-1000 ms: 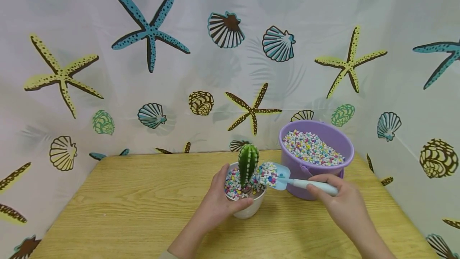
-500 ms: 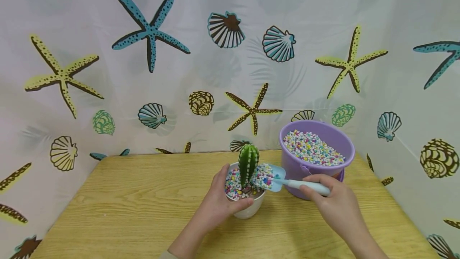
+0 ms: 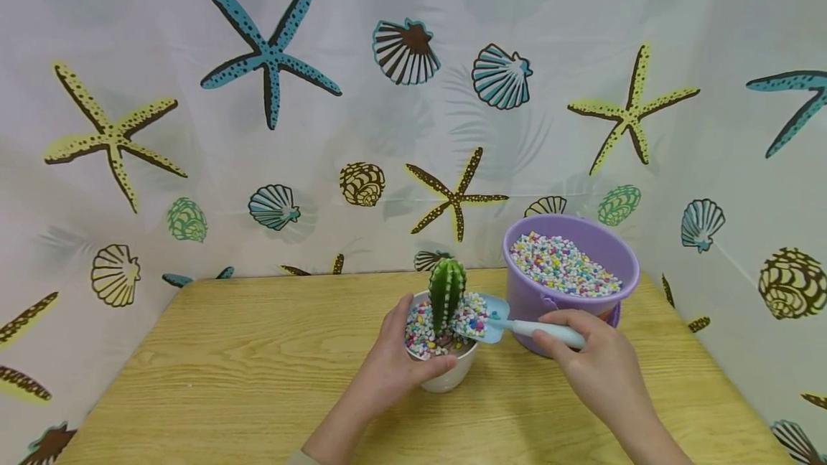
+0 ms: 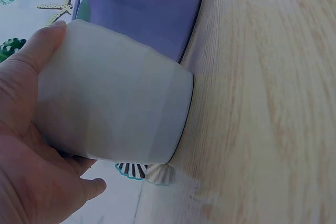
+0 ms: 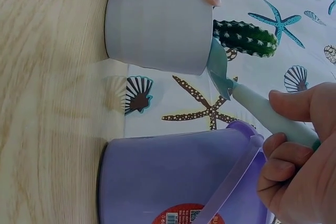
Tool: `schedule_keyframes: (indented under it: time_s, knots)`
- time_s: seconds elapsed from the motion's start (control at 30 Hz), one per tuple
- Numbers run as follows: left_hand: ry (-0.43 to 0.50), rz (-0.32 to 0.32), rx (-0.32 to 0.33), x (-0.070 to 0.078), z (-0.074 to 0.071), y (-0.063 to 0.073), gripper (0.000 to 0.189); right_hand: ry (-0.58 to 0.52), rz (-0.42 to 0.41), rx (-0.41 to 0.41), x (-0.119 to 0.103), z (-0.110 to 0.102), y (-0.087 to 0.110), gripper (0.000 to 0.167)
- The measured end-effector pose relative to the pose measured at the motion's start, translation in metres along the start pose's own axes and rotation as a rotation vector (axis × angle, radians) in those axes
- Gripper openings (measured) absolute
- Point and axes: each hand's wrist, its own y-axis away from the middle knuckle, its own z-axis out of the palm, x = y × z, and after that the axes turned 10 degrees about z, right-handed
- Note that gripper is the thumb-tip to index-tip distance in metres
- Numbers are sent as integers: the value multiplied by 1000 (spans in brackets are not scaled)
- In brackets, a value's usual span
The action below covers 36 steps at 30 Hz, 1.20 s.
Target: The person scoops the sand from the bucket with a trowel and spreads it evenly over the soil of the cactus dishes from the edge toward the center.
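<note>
A green cactus [image 3: 447, 293] stands in a white pot [image 3: 449, 380] on the table, with multicoloured pebbles [image 3: 420, 332] around its base. My left hand [image 3: 395, 364] grips the pot's left side, thumb along the near rim, as the left wrist view also shows. My right hand [image 3: 594, 354] holds the handle of a light blue trowel [image 3: 499, 316]. Its blade bears a heap of the same pebbles, and its tip is over the pot's right rim beside the cactus. In the right wrist view the trowel [image 5: 218, 72] tilts in at the rim, my fingers curled round its handle.
A purple bucket [image 3: 533, 300] filled with pebbles stands behind and to the right of the pot, close by my right hand. The wooden table [image 3: 245, 364] ends at a white curtain [image 3: 310, 235] printed with starfish and shells, which runs along the back and both sides.
My right hand has moved left, bringing the loaded trowel blade from beside the pot to over its right rim, near the cactus. My left hand and the pot have stayed put.
</note>
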Motion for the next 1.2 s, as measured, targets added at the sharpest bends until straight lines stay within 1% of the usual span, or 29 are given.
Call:
schedule_keyframes:
  time_s: [0.27,0.43,0.7,0.9,1.07,1.2]
  knots:
    - [-13,-3,1,0,0,0,130,36,-67,47,-2,-1,0,19]
    - [-20,-9,3,0,1,1,130,72,-67,49,-5,-4,0,19]
    - [-19,-12,8,0,2,1,130,90,-86,63,-5,-4,0,20]
    - [-17,23,36,2,4,3,129,95,-106,72,-7,-4,0,20]
    - [-10,16,71,4,8,4,129,106,-162,114,-7,-2,1,21]
    - [20,6,67,6,8,4,130,114,-188,137,-7,0,1,22]
